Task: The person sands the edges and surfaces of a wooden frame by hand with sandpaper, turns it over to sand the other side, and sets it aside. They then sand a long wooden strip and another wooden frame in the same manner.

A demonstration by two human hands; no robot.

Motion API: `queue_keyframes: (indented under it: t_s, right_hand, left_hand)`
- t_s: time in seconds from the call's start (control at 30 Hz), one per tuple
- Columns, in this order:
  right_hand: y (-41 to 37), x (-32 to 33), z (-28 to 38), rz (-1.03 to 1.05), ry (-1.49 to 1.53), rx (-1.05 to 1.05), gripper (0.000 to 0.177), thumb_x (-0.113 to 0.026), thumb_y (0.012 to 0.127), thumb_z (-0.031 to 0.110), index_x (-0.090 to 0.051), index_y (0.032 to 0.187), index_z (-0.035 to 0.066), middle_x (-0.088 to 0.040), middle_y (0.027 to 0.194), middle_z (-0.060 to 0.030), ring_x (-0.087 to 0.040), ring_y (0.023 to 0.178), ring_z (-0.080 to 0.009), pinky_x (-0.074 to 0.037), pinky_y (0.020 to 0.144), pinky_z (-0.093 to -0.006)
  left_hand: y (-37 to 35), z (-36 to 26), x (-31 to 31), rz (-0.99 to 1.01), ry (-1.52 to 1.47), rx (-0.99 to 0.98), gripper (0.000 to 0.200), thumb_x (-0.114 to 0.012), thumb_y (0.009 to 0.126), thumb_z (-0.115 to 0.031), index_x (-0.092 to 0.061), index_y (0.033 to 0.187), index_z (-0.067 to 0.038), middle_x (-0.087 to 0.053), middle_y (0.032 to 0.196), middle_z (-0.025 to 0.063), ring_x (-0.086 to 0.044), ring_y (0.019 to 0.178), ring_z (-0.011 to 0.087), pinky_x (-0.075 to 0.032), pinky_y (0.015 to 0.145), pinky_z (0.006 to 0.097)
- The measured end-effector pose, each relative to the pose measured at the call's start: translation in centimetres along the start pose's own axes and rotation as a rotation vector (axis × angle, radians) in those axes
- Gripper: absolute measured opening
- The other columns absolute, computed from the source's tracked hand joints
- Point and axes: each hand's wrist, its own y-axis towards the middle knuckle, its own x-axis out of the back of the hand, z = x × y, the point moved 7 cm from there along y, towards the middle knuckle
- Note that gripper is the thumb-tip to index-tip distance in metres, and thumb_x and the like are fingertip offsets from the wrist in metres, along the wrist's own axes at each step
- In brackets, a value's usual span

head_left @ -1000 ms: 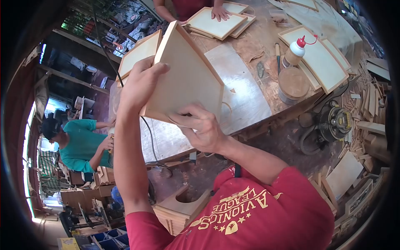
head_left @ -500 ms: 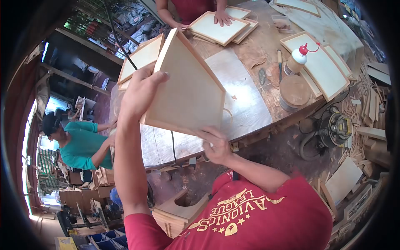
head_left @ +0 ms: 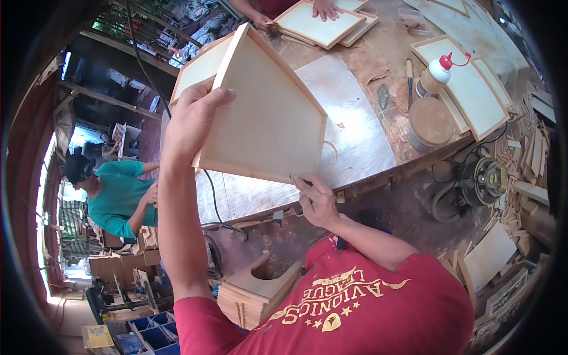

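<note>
A pale panel with a raised wooden frame is held up, tilted, above the table. My left hand grips its left side, thumb lying over the front face. At the frame's lower edge, close to its bottom right corner, is my right hand. Its fingers are curled together and the fingertips touch the wood; whether something small is between them is hidden. Behind the held panel, another framed panel shows in part. A thin loop sticks out past the held panel's right corner.
A glue bottle, a round tin and a chisel-like tool stand or lie on the worktable. More framed panels lie to the right. Across the table, a co-worker's hand rests on stacked panels. Another person works at left.
My right hand has moved slightly right and down along the frame's lower edge and is less blurred. The left hand keeps its grip on the panel. The whole view has shifted a little.
</note>
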Motion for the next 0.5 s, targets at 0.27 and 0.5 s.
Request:
queue_keyframes:
  t_s: [0.27, 0.5]
  right_hand:
    - [3.7, 0.7, 4.2, 0.009, 0.145, 0.063, 0.053, -0.059, 0.08, -0.011, -0.069, 0.131, -0.001, -0.065, 0.118, -0.0165, -0.063, 0.104, -0.0346, -0.055, 0.089, -0.042]
    - [1.4, -1.1, 4.1, -0.031, -0.155, 0.153, 0.059, -0.065, 0.084, 0.004, -0.057, 0.14, -0.009, -0.055, 0.133, -0.0253, -0.054, 0.119, -0.0433, -0.046, 0.102, -0.0518]
  left_hand:
    - [-0.1, 0.3, -0.5, 0.033, -0.002, -0.015, 0.034, -0.062, 0.094, -0.022, -0.069, 0.111, 0.007, -0.072, 0.089, 0.0092, -0.068, 0.073, 0.0119, -0.053, 0.07, 0.0264]
    - [-0.7, -1.1, -0.9, -0.013, 0.004, -0.043, 0.036, -0.065, 0.093, -0.026, -0.07, 0.108, 0.006, -0.071, 0.087, 0.0086, -0.067, 0.073, 0.0123, -0.052, 0.07, 0.0272]
